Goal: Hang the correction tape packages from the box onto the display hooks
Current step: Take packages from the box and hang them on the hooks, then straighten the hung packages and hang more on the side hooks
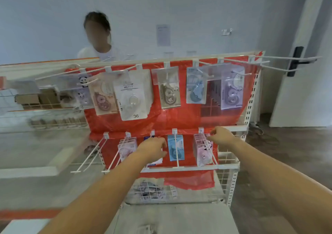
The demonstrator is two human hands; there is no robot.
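Left hand (154,146): grip curled on a package (154,161) at its hook, for threading. Right hand (221,135): grip pinched on pink packages (203,149) just beneath, for steadying.

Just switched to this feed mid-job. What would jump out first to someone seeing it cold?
The red backing sheet behind the white display rack dominates the centre, with correction tape packages hung in two rows of hooks. Both bare arms reach in from below: the left hand is at the packages on a lower middle hook, and the right hand is at the pink packages on the lower right hook. Behind the rack, upper left, stands another person.
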